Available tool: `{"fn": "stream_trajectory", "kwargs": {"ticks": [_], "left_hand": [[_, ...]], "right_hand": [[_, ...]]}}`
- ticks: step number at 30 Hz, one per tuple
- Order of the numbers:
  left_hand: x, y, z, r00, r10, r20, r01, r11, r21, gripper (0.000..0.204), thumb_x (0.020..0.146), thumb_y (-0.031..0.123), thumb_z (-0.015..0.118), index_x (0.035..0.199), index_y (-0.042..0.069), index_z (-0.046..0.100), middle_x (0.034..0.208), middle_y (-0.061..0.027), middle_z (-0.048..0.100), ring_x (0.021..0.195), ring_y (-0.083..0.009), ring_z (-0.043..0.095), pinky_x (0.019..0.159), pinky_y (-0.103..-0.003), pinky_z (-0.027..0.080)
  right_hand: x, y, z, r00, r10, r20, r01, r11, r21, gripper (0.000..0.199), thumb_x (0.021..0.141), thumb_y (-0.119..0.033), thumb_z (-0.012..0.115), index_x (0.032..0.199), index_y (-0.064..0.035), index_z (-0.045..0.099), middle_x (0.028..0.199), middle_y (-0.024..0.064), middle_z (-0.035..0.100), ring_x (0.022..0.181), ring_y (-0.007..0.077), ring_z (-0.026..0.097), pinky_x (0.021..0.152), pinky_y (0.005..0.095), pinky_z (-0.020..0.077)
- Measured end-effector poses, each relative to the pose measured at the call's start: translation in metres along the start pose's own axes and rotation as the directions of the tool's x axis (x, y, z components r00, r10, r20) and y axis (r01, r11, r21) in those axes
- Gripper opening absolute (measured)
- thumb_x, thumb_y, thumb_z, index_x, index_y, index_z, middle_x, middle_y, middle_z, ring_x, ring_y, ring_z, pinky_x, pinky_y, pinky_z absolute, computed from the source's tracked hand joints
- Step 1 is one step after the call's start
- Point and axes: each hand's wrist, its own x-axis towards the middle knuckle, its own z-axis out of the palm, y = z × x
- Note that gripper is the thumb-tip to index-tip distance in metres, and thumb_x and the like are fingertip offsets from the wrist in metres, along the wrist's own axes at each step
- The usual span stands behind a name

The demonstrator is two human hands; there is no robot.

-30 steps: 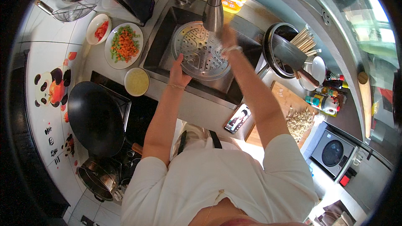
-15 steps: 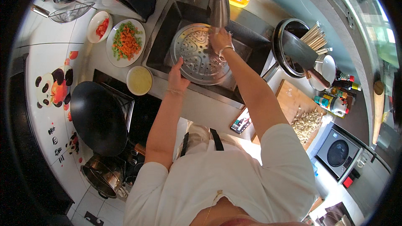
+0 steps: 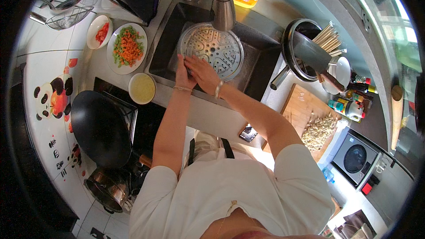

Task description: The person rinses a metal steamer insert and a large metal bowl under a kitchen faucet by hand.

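Note:
A round metal steamer rack (image 3: 219,48), punched with holes, is held tilted in the dark sink (image 3: 161,46) under the tap (image 3: 223,11). My left hand (image 3: 182,76) grips the rack's near-left rim; some of its fingers are hidden by the metal. Right beside it, my right hand (image 3: 203,73) lies on the rack near the same rim, its fingers stretched out flat toward my left hand. No stream of water can be made out below the spout.
Left of the sink stand a plate of diced vegetables (image 3: 128,48), a bowl of red pieces (image 3: 100,32), a pale yellow bowl (image 3: 142,88) and a black wok (image 3: 99,128). To the right are stacked pans (image 3: 287,46), a cutting board (image 3: 294,106) with chopped pieces and a phone (image 3: 248,133).
My right hand has moved from the rack's far right side to its near left, next to my left hand. The view has shifted slightly.

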Motion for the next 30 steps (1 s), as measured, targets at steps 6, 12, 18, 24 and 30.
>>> {"fn": "stream_trajectory", "kwargs": {"ticks": [6,12,18,24,30], "left_hand": [[-0.007,-0.004,0.001,0.986,-0.029,0.164,0.032,0.999,-0.013,0.057,0.090,0.049,0.029,0.131,0.010,0.032,0.133,-0.0097,0.036,0.120,-0.0280,0.037,0.097,-0.045,0.034],[-0.002,-0.014,0.002,0.981,0.000,0.193,0.011,0.999,-0.053,0.052,0.092,0.044,0.028,0.132,0.010,0.031,0.135,-0.0086,0.034,0.123,-0.0271,0.034,0.099,-0.044,0.032],[0.013,-0.015,-0.023,0.992,0.000,0.122,0.008,0.998,-0.064,0.050,0.093,0.040,0.030,0.132,0.008,0.030,0.135,-0.0093,0.033,0.122,-0.0268,0.035,0.099,-0.043,0.032],[-0.003,0.001,-0.006,0.997,0.077,0.002,-0.077,0.997,0.021,0.047,0.092,0.032,0.039,0.130,0.004,0.032,0.133,-0.0112,0.035,0.120,-0.0274,0.037,0.097,-0.043,0.034],[-0.008,0.022,0.020,0.962,0.161,-0.220,-0.140,0.984,0.106,0.045,0.089,0.019,0.048,0.129,0.005,0.033,0.130,-0.0100,0.038,0.116,-0.0268,0.040,0.095,-0.042,0.037]], "right_hand": [[0.002,0.064,-0.026,0.949,0.194,-0.247,-0.275,0.894,-0.354,0.047,0.075,0.000,0.046,0.122,-0.0069,0.045,0.130,0.0097,0.041,0.123,0.0270,0.034,0.099,0.0450,0.0273],[0.043,0.034,0.010,0.997,-0.033,-0.076,0.008,0.951,-0.310,0.044,0.075,-0.002,0.044,0.118,-0.0067,0.048,0.124,0.0086,0.047,0.118,0.0267,0.040,0.098,0.0429,0.0298],[0.059,0.047,-0.022,0.994,0.006,-0.109,-0.061,0.859,-0.509,0.034,0.079,-0.007,0.046,0.112,-0.0075,0.053,0.122,0.0083,0.048,0.117,0.0260,0.041,0.100,0.0414,0.0281],[0.022,0.098,-0.057,0.934,0.280,-0.222,-0.357,0.766,-0.534,0.039,0.075,-0.001,0.048,0.113,-0.0094,0.054,0.125,0.0067,0.045,0.116,0.0247,0.041,0.099,0.0391,0.0313],[-0.039,0.100,-0.059,0.590,0.475,-0.653,-0.501,0.850,0.165,0.038,0.070,0.005,0.045,0.104,-0.0047,0.059,0.116,0.0108,0.052,0.111,0.0259,0.044,0.095,0.0330,0.0349]]}}
